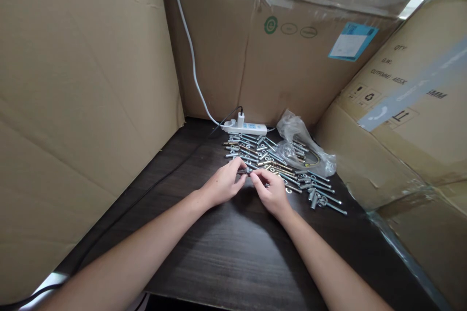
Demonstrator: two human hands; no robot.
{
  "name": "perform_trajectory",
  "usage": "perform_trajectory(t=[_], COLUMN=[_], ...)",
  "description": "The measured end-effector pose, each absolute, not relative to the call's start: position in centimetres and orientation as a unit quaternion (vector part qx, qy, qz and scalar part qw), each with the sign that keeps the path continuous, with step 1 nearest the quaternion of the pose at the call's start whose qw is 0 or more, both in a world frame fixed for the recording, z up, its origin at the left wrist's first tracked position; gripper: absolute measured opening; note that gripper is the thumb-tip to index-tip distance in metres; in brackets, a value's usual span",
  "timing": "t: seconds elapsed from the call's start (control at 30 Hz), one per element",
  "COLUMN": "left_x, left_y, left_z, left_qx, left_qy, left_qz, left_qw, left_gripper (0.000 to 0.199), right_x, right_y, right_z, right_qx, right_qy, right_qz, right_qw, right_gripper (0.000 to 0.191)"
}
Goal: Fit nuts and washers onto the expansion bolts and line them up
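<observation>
Over the dark table, my left hand pinches a bolt between thumb and fingers. A silvery nut or collar shows on it in the gap between my hands. My right hand is closed in a pinch at the bolt's right end. Fingers cover much of the bolt, so its full length is hidden. Just beyond my hands lie many loose metal parts: long bolts, short sleeves and ring washers, some silvery and some brass-coloured.
A white power strip with a plugged-in charger sits behind the parts. To its right is a crumpled clear plastic bag. A black cable crosses the table on the left. Cardboard boxes wall in three sides.
</observation>
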State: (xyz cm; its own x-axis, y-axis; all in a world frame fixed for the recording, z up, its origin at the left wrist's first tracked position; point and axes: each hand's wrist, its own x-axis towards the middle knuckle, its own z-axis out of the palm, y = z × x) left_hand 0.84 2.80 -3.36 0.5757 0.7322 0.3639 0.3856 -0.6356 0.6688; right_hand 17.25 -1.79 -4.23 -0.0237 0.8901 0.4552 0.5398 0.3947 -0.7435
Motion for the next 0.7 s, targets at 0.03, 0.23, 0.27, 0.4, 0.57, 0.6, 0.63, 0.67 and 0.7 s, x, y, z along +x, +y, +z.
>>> perform_trajectory(t=[0.03,0.23,0.27,0.4,0.57,0.6,0.63,0.67,0.7], left_x=[0.82,0.79,0.81,0.88,0.93,0.93,0.92,0.91,0.9], left_y=[2.83,2.74,2.69,2.55,2.62,2.64,2.66,2.68,2.69], left_z=[-3.36,-3.22,-3.2,-3.25,-3.4,-3.42,-3.43,-3.44,-3.44], left_qx=[0.846,0.851,0.849,0.845,0.841,0.839,0.838,0.838,0.838], left_qy=[0.334,0.322,0.322,0.323,0.322,0.324,0.326,0.328,0.33], left_qz=[0.318,0.295,0.295,0.301,0.314,0.316,0.318,0.319,0.319], left_qw=[0.269,0.291,0.297,0.302,0.301,0.301,0.3,0.297,0.294], left_gripper=[0.014,0.013,0.014,0.013,0.012,0.012,0.012,0.011,0.011], right_x=[17.25,17.2,17.2,17.17,17.03,17.03,17.04,17.06,17.1], right_y=[-1.84,-2.02,-1.99,-1.84,-1.87,-1.86,-1.84,-1.8,-1.76], right_z=[-4.17,-4.05,-4.08,-4.21,-4.18,-4.19,-4.2,-4.23,-4.26], right_qx=[-0.512,-0.484,-0.485,-0.493,-0.492,-0.491,-0.491,-0.491,-0.493], right_qy=[-0.691,-0.701,-0.701,-0.7,-0.699,-0.698,-0.697,-0.695,-0.693], right_qz=[0.184,0.194,0.196,0.201,0.206,0.207,0.209,0.211,0.212], right_qw=[0.475,0.486,0.484,0.476,0.476,0.478,0.479,0.48,0.481], right_gripper=[0.019,0.016,0.017,0.019,0.02,0.022,0.023,0.023,0.023])
